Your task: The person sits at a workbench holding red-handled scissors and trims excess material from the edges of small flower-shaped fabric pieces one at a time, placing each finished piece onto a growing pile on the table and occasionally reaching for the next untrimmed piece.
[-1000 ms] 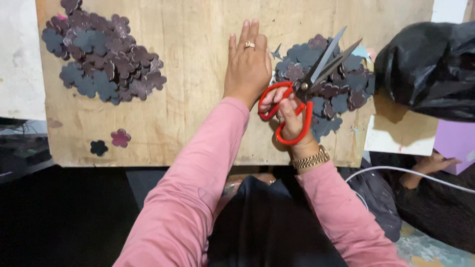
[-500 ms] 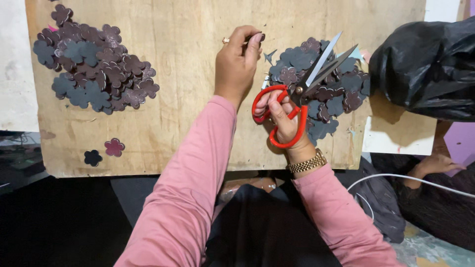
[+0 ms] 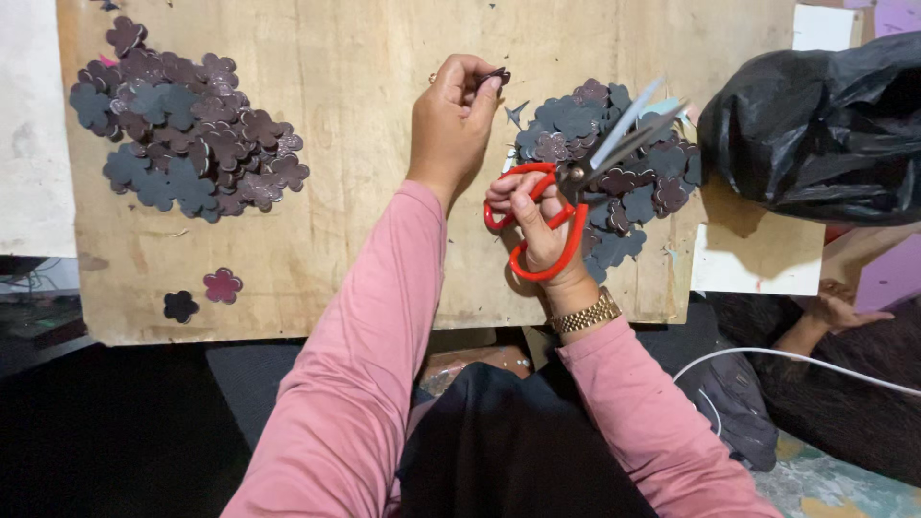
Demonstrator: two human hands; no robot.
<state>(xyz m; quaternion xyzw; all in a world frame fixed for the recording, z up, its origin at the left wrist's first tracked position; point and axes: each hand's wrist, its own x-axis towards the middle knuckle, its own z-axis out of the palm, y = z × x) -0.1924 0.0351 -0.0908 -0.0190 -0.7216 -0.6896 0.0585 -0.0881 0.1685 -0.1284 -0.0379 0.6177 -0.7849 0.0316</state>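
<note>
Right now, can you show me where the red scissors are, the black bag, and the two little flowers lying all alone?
red scissors (image 3: pixel 549 225), head view, on the red handle loop.
black bag (image 3: pixel 815 134), head view, on its crumpled middle.
two lone flower cutouts (image 3: pixel 222 285), head view, on the reddish one; the dark one lies just left.

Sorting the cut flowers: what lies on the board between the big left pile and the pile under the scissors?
In the head view, mostly bare board; only the left hand, pinching a small dark piece, sits between the left pile and the right pile.
</note>
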